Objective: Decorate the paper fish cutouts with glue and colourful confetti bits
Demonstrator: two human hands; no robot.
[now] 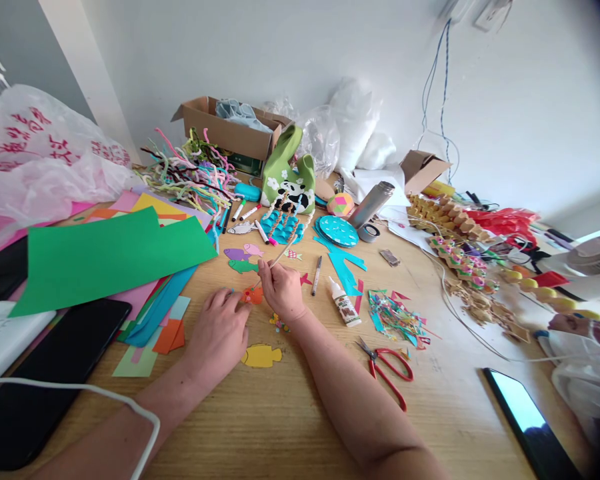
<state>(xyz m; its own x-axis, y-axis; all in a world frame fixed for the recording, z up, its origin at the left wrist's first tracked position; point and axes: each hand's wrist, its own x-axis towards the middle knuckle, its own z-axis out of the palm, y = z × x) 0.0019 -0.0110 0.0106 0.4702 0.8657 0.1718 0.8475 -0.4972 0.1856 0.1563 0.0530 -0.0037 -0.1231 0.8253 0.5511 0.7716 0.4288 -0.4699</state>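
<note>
A thin wooden stick is pinched in my right hand, its lower end over an orange paper fish. My left hand lies low on the table with fingers loosely spread, fingertips at the fish's left edge. Just beyond are a purple paper fish, a green one and a pink one. Nearer me lies a yellow paper fish. Small colourful bits sit beside my right wrist. To the right is a white glue bottle, lying on its side.
Red-handled scissors lie right of my forearm, near a heap of shiny scraps. Green paper sheets cover the left side. A steel flask leans behind. A phone rests at right; a white cable crosses my left forearm.
</note>
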